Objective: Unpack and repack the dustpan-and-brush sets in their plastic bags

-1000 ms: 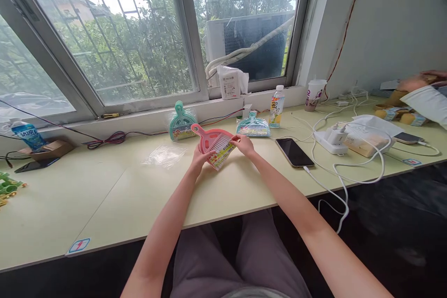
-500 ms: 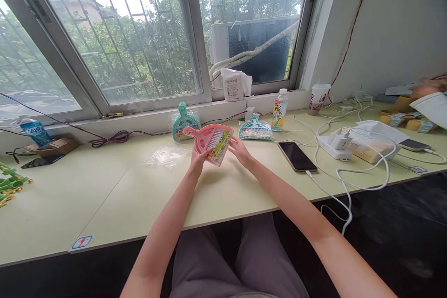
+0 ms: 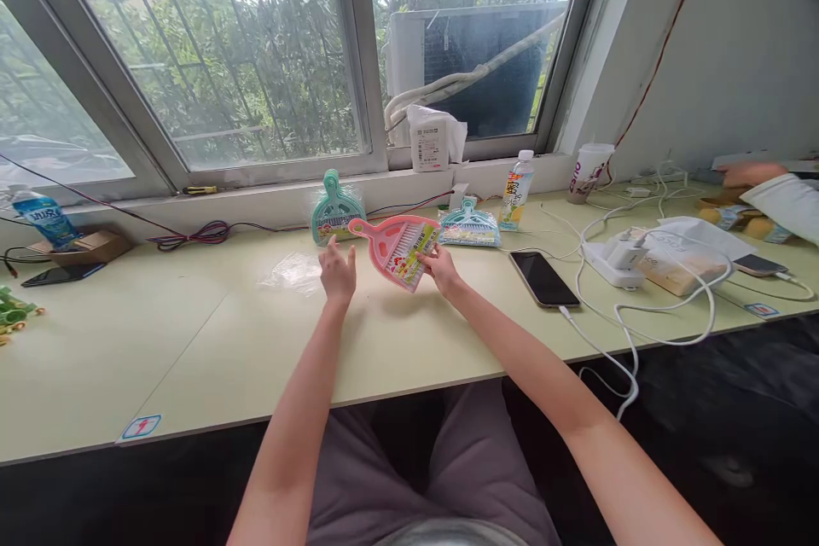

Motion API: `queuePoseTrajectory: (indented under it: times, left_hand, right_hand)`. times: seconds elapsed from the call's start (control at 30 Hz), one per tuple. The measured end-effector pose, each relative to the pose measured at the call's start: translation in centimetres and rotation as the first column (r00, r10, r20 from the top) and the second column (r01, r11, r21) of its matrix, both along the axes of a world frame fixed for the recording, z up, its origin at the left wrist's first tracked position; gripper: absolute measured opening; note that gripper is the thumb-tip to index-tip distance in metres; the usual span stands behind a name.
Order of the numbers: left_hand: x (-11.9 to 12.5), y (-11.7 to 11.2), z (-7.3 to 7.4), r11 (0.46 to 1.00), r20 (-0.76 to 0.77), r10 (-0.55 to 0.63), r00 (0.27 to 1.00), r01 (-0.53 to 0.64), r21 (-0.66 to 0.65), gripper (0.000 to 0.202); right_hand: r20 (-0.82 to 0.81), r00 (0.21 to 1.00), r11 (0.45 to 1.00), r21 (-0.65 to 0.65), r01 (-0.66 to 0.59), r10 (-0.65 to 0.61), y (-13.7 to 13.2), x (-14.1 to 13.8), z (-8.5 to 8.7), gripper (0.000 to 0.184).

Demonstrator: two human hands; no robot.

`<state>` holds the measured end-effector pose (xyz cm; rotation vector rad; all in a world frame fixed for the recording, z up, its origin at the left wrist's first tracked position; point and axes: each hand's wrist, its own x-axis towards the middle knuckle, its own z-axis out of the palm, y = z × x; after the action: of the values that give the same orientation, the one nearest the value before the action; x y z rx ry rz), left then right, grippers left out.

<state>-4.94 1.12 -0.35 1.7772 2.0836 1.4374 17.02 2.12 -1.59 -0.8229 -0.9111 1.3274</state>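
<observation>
Over the table point(image 3: 223, 358), the pink dustpan point(image 3: 380, 252) could swing down or slip, since only my right hand point(image 3: 444, 270) grips it, pinching one wide edge, while my left hand point(image 3: 338, 275) stands apart with fingers spread, holding nothing. It looks tilted, handle to the left, with a white-bristled brush point(image 3: 400, 246) lying against it and a yellow-green label point(image 3: 415, 252) beside the bristles.

Here's a pink dustpan point(image 3: 382, 246), white bristles point(image 3: 399, 248), a yellow-green label point(image 3: 421, 249), teal dustpan point(image 3: 336, 206) far, pale yellow table point(image 3: 243, 367)!
</observation>
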Motion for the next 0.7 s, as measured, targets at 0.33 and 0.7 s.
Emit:
queuePoseTrajectory:
  times: [0.33, 0.7]
  left_hand:
    - [-2.6, 0.5, -1.6, 0.942, -0.212, -0.287, 0.934, 0.235, -0.241, 0.028]
    - [-1.3, 0.0, -0.9, 0.958, -0.295, -0.216, 0.931, 0.144, -0.249, 0.035]
  right_hand:
    - [0.111, 0.994, 0.996, -0.084, 0.016, -0.006, -0.4, 0.1, 0.0, 0.030]
    - [0.102, 0.994, 0.990, -0.138, 0.037, -0.023, -0.5, 0.0, 0.2, 0.025]
